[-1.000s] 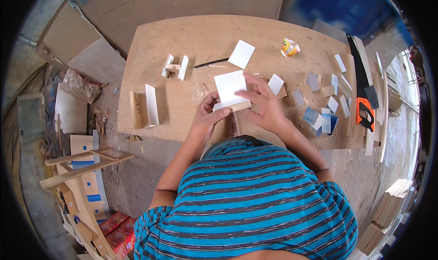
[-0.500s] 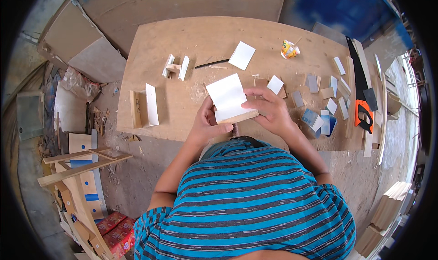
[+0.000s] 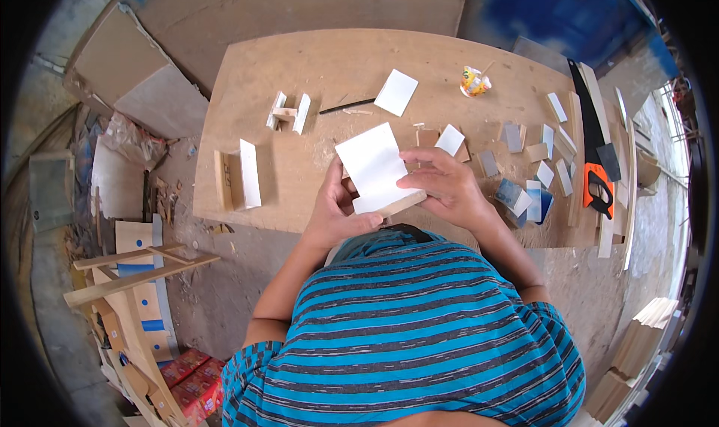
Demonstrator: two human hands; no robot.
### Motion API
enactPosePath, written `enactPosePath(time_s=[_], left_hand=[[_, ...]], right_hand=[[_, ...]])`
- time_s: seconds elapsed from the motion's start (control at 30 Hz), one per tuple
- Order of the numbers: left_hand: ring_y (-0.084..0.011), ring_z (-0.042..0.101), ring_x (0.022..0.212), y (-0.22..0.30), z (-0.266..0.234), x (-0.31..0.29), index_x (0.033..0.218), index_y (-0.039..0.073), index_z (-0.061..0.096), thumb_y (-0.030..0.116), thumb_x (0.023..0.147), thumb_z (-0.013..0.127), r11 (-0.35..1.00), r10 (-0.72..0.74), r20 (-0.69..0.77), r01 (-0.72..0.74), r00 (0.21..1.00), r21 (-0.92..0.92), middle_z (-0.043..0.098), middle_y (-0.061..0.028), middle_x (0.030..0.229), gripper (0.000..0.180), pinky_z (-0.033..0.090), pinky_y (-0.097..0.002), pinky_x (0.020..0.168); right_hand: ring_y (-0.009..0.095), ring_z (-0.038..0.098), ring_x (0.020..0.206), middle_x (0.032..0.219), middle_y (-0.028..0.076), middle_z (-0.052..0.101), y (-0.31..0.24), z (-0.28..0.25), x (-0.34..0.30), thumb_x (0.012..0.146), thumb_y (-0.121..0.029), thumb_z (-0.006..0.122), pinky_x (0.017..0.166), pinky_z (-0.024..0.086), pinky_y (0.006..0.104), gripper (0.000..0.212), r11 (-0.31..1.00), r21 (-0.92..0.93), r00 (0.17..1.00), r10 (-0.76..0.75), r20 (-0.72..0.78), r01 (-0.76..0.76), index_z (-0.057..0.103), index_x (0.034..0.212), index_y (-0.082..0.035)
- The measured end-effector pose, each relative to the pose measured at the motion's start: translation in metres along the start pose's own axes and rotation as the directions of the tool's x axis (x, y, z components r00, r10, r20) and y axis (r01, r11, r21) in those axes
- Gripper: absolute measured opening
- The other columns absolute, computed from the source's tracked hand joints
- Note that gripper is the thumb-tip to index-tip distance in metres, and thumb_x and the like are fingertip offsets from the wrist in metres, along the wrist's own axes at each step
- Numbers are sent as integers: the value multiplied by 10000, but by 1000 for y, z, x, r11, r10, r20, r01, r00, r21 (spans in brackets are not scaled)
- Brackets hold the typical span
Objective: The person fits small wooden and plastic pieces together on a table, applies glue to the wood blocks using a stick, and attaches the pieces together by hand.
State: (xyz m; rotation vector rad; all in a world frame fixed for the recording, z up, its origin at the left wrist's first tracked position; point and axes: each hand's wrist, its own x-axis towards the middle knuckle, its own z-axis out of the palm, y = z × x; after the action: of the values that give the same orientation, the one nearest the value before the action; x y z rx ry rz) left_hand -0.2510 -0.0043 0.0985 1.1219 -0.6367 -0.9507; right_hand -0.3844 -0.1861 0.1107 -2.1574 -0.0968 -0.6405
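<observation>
Between my two hands, in front of my body, is a small wooden assembly with a white square panel [image 3: 372, 160] and a bare wood edge on its near side. My left hand [image 3: 329, 216] wraps round its left side, the thumb lying at the near corner. At the right side my right hand [image 3: 448, 191] grips it too, with fingertips resting on the white face and the thumb hidden beneath. The underside of the piece cannot be seen. Beyond it lie a loose white panel [image 3: 397, 92] and a thin black stick [image 3: 347, 106].
On the wooden table [image 3: 247, 68] stand an H-shaped white and wood piece [image 3: 285, 113], another panelled piece [image 3: 248, 172] and a patterned cup [image 3: 475, 82] with a stick. Several small offcuts [image 3: 513, 137] lie right, beside an orange-handled handsaw [image 3: 598, 190]. A wooden frame [image 3: 142, 277] leans left.
My hands have tilted the white-panelled piece slightly, so more of its white face shows and its near edge sits a little lower. My grip stays on it.
</observation>
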Motion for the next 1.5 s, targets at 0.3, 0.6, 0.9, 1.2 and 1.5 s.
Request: enactPosePath(time_s=[0.3, 0.6, 0.9, 1.2, 1.5], left_hand=[[-261, 557, 1182, 1, -4, 6, 1488, 58, 127, 135, 628, 797, 952, -69, -43, 52, 997, -302, 547, -145, 1277, 1092, 440, -403, 1004], [-282, 596, 1128, 8, 3, 4, 1485, 47, 117, 229, 601, 799, 967, -50, -43, 38, 998, -253, 499, -145, 1314, 1132, 560, -404, 872], [-287, 549, 1174, 18, 18, -6, 1487, 43, 4, 136, 577, 783, 910, 286, -35, -260, 958, 323, 468, -183, 1320, 1201, 447, -407, 994], [-288, 569, 1142, 4, 14, -8, 1490, 36, 24, 163, 596, 780, 870, 270, 0, -244, 963, 428, 517, -200, 1265, 1178, 456, -410, 978], [-285, 563, 1149, -5, 11, -7, 1496, 36, -5, 199, 626, 833, 875, 201, 28, -192, 979, 445, 532, -207, 1260, 1219, 446, -390, 968]], right_hand=[[227, 570, 1103, 1251, 101, 530, 0, 1, 2, 635, 7, 785, 828, 536, 327, 538, 973, 152, 979, 189, -80, -175, 629, 1142, -77], [212, 594, 1032, 1235, 79, 547, 11, 2, -6, 641, 1, 791, 797, 539, 318, 554, 981, 193, 997, 26, -76, -11, 634, 1159, -113], [231, 581, 1086, 1267, 110, 533, 3, -2, -11, 647, 34, 743, 912, 508, 366, 788, 837, 458, 951, 300, 68, -297, 446, 1364, -107], [242, 537, 1175, 1310, 146, 508, 0, 6, -19, 644, -120, 822, 949, 496, 380, 915, 808, 472, 936, 316, 155, -351, 354, 1428, -66], [212, 561, 1136, 1270, 132, 541, 9, 12, -28, 656, -107, 815, 939, 496, 363, 898, 750, 524, 912, 377, 164, -404, 359, 1428, -61]])
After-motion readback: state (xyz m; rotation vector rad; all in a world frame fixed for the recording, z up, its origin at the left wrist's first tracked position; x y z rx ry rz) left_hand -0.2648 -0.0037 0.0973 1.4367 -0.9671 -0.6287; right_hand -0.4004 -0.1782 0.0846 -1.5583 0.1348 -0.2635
